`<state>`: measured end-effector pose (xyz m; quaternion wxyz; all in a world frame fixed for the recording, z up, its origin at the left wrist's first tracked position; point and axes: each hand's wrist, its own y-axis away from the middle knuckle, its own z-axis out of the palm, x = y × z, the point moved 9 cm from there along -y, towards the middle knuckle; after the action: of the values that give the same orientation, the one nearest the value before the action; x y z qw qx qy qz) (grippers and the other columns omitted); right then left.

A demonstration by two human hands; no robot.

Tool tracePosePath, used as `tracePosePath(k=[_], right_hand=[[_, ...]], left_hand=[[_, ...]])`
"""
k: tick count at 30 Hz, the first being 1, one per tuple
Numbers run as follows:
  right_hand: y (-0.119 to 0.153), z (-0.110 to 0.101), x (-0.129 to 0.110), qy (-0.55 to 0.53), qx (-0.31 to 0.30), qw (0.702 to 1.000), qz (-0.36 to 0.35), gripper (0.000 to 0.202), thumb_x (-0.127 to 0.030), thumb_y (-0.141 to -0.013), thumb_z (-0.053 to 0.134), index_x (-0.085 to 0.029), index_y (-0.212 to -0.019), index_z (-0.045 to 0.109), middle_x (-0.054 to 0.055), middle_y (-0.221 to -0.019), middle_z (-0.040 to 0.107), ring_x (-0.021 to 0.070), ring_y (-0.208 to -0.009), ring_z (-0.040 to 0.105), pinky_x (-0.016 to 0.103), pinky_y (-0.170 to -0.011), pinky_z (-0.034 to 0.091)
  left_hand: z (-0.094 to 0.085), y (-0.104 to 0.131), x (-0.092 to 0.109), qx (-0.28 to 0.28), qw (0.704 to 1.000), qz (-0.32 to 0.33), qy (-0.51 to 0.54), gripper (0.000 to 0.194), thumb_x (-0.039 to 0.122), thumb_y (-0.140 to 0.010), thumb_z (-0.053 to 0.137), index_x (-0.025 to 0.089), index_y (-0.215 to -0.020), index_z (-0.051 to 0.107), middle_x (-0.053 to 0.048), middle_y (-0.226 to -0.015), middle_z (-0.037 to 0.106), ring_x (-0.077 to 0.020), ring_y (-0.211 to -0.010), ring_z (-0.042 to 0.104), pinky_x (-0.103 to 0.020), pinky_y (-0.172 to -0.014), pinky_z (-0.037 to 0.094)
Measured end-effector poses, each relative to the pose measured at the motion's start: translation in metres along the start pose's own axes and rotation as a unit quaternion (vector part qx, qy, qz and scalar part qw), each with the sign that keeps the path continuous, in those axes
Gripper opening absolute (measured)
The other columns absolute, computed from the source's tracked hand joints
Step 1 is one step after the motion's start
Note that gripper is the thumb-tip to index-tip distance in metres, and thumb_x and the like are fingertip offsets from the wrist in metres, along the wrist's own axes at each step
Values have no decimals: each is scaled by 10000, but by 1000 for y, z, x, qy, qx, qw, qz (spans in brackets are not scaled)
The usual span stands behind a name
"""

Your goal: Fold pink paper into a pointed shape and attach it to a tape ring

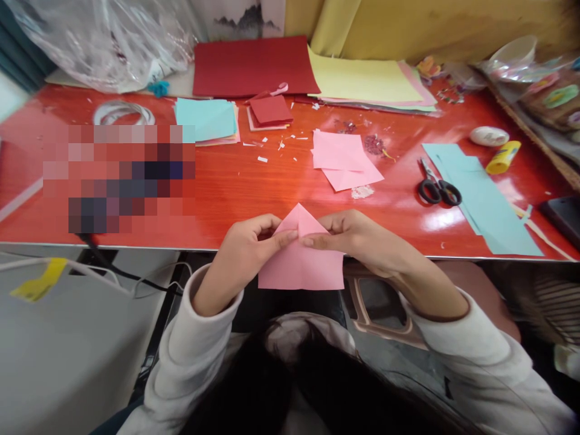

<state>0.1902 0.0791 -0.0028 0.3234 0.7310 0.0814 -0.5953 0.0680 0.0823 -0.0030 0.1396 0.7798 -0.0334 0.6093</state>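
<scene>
Pink folded paper (301, 269), head view: peaked top, held up at the red table's (244, 199) front edge; table contact unclear. Left hand (244, 244) and right hand (365, 241) both pinch it, thumbs in front, other fingers partly hidden. Pixelated patch (120, 175) unreadable. Plastic bag (113, 42) cropped, contents unclear. Black object (562, 219) cut off right.

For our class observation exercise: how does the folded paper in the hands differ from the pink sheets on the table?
The folded paper rises to a peak with slanting sides; the pink sheets look flat, with no folds that show.
The folded paper is gripped by the left hand and right hand; the pink sheets lie overlapping on the table, untouched.
Both are pink.
</scene>
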Motion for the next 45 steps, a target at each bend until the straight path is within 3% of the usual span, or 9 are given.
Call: tracePosePath(k=[4,9,13,18,24,28,33,38,45], right_hand=[[1,-1,-2,14,9,1000,-6,406,-439,-754,658,-183,-563,407,-45,-589,315,75,-519,264,263,-495,200],[0,-2,-4,50,17,998,-20,500,-390,-761,663,-190,-548,258,-57,-582,198,64,-510,174,266,-477,123],[-1,-2,-5,62,19,998,-24,487,-370,-781,642,-190,-557,249,-59,-589,186,61,-517,166,261,-476,119],[-2,1,-9,77,-14,996,-36,464,-471,-778,630,-184,-568,333,-48,-612,250,70,-542,237,254,-497,185],[-6,-6,-12,107,16,993,-37,556,-645,-812,476,-194,-551,280,-45,-576,215,82,-518,225,260,-484,204],[-8,-2,-12,112,-1,992,-53,546,-644,-795,508,-191,-562,309,-52,-582,213,74,-518,219,255,-491,197],[-7,-7,-7,126,21,991,-50,540,-611,-808,519,-188,-562,292,-54,-599,201,67,-522,194,259,-489,164],[-3,-16,-4,132,54,988,-61,506,-570,-755,620,-175,-567,367,-62,-580,253,64,-525,243,247,-491,197],[8,-27,7,125,83,989,-12,446,-525,-708,685,-167,-555,467,-48,-497,447,65,-464,367,238,-465,260]], left_hand=[[2,-1,6,-43,999,12,-1,309,477,-752,643,172,-799,664,-31,-810,686,-150,-734,600,-229,-628,453],[-11,-9,17,24,998,54,-16,322,484,-782,608,168,-797,670,-20,-795,680,-136,-730,588,-228,-652,451],[-5,-15,24,25,996,79,-17,238,405,-747,670,168,-733,664,-6,-744,670,-125,-712,577,-218,-655,444],[-3,-16,25,20,994,102,8,192,364,-764,656,176,-724,655,3,-739,668,-123,-720,584,-223,-675,447],[-5,-16,22,9,994,109,-8,178,354,-775,640,180,-743,663,-7,-775,686,-142,-758,604,-246,-716,457],[-3,-17,19,-5,995,103,5,158,334,-770,647,180,-738,671,-2,-771,686,-136,-752,603,-239,-710,456],[0,-20,11,-6,996,78,36,171,340,-757,662,173,-727,684,-12,-775,693,-140,-749,605,-246,-708,459],[-7,-23,5,23,996,65,58,195,367,-728,687,172,-726,695,-15,-774,699,-136,-735,603,-247,-694,457],[-9,-25,1,37,995,59,74,210,370,-702,705,160,-712,689,-28,-769,690,-146,-736,596,-261,-698,468]])
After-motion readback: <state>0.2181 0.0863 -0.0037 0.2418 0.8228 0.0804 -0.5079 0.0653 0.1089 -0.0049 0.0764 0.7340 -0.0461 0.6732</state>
